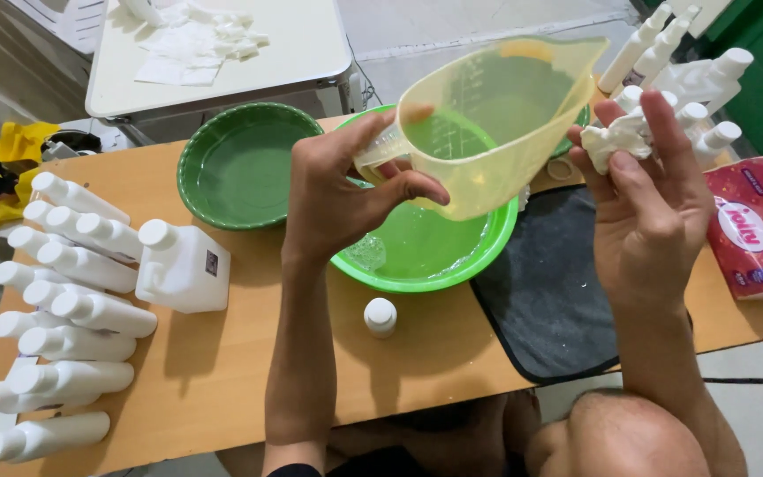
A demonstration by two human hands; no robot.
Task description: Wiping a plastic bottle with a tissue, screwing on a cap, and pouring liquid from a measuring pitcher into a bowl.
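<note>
Hiding the green basin (487,256) rim, yellow jug (496,124)

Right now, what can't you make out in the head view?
- Light green bowl: far side hidden by the yellow measuring jug in the left hand.
- White wad in the right hand: fingers cover it; kind unclear.
- Red packet: cut by right edge.
- White bottles: contents not visible.

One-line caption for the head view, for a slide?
Left hand lifts a yellow measuring jug over a green basin; right hand holds a crumpled tissue.
</note>
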